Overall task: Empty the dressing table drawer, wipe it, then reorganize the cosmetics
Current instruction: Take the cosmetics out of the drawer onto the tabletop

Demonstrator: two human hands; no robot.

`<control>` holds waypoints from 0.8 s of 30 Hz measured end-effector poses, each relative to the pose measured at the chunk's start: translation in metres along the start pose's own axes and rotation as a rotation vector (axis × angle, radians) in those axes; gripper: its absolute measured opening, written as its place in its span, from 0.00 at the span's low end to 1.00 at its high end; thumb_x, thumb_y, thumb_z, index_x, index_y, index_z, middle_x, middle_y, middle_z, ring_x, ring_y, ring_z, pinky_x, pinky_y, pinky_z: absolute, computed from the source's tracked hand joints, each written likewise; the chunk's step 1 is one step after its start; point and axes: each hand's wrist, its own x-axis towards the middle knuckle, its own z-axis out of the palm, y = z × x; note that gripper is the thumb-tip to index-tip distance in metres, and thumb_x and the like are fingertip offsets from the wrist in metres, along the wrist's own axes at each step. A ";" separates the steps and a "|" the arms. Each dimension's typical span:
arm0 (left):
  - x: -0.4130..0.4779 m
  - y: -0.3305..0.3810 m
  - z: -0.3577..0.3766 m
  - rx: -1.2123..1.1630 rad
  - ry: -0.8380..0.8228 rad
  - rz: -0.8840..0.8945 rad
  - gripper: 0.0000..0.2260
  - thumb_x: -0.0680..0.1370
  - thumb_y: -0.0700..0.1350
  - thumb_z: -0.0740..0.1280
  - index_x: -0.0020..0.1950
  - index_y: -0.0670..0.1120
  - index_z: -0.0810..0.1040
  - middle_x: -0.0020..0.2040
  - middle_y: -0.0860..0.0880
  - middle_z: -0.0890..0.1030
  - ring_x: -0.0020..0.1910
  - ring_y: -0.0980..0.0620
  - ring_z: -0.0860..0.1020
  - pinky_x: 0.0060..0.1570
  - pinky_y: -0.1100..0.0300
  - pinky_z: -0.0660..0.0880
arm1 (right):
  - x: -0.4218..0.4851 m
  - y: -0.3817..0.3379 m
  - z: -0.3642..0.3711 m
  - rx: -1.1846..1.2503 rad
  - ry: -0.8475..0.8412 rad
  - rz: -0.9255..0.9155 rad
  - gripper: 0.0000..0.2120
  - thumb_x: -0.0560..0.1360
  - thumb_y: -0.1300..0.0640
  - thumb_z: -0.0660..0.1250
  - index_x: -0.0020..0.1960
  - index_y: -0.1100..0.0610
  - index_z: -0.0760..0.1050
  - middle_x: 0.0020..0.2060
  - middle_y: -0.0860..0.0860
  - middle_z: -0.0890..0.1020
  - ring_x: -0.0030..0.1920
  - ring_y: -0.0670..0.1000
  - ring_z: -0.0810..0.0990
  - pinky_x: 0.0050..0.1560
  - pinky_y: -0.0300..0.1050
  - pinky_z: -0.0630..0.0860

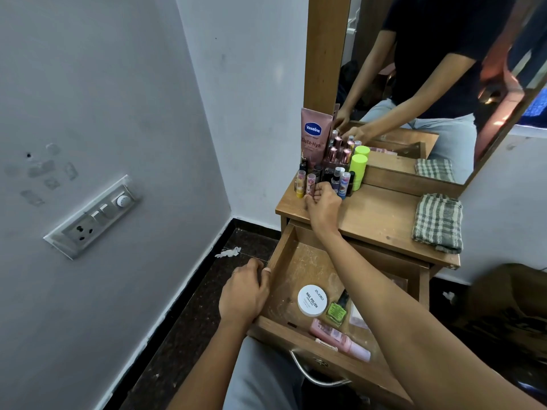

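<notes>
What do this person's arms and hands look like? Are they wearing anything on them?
Both forearms are bare, with no sleeves, gloves or watch showing. The left hand has a thin ring on one finger; the right hand shows none. In the mirror the reflection wears a dark short-sleeved top.

Dressing table top [380, 216]: upright cosmetics cluster [334, 167], folded checked cloth [438, 221].

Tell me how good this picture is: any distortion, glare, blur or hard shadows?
Head view: wide-angle bending tilts the wall and switch plate; the light is soft and even, with no hard shadows; an orange glare smears the mirror along its right edge; the right hand on a pink tube and the jar label in the drawer are sharp.
</notes>
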 end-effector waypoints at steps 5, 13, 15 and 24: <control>0.000 0.001 0.000 -0.006 -0.005 -0.012 0.12 0.81 0.56 0.56 0.57 0.53 0.74 0.48 0.50 0.80 0.46 0.51 0.79 0.43 0.54 0.76 | 0.000 0.002 0.005 -0.030 0.027 -0.017 0.10 0.72 0.62 0.72 0.50 0.58 0.74 0.44 0.53 0.80 0.43 0.51 0.80 0.44 0.50 0.81; 0.000 0.001 -0.001 -0.014 0.002 -0.007 0.13 0.81 0.56 0.56 0.58 0.52 0.75 0.49 0.50 0.81 0.47 0.51 0.79 0.44 0.54 0.76 | 0.002 0.003 0.006 -0.041 0.028 -0.023 0.11 0.72 0.62 0.72 0.53 0.59 0.74 0.45 0.54 0.80 0.45 0.51 0.80 0.46 0.50 0.81; 0.000 0.001 -0.001 -0.013 -0.002 -0.013 0.13 0.81 0.56 0.56 0.58 0.52 0.75 0.49 0.50 0.81 0.47 0.52 0.78 0.44 0.53 0.77 | -0.002 0.001 0.002 -0.029 0.047 -0.040 0.12 0.72 0.63 0.72 0.54 0.60 0.74 0.47 0.54 0.79 0.45 0.51 0.79 0.47 0.49 0.80; 0.000 0.002 -0.001 0.007 -0.019 -0.028 0.13 0.81 0.54 0.56 0.58 0.50 0.75 0.50 0.48 0.81 0.49 0.48 0.79 0.42 0.55 0.72 | -0.086 0.002 -0.054 0.028 -0.584 -0.506 0.02 0.75 0.63 0.68 0.47 0.59 0.78 0.42 0.51 0.78 0.38 0.41 0.74 0.41 0.29 0.69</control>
